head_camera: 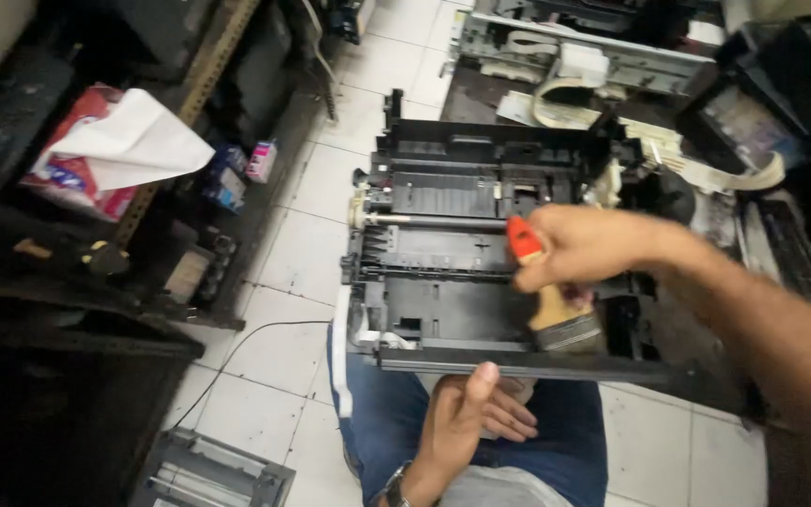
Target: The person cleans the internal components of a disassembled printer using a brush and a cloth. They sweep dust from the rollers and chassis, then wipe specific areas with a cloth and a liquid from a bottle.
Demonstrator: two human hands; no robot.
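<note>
A black printer chassis (443, 253), stripped of its cover, rests on my lap above my blue jeans (387, 422). My left hand (466, 413) grips its near bottom edge from below, thumb on the rim. My right hand (584, 246) reaches in from the right and holds a paintbrush (546, 300) with an orange handle tip, wooden body and dark bristles. The bristles touch the lower right part of the chassis interior. A metal roller shaft (424, 221) with a cream gear runs across the chassis.
Shelving on the left carries a red-and-white tissue pack (96, 150) and small boxes. Another dismantled printer (593, 56) with white ribbon cables lies beyond, dark parts to the right. A grey printer part (218, 474) and a black cable lie on the white tiled floor.
</note>
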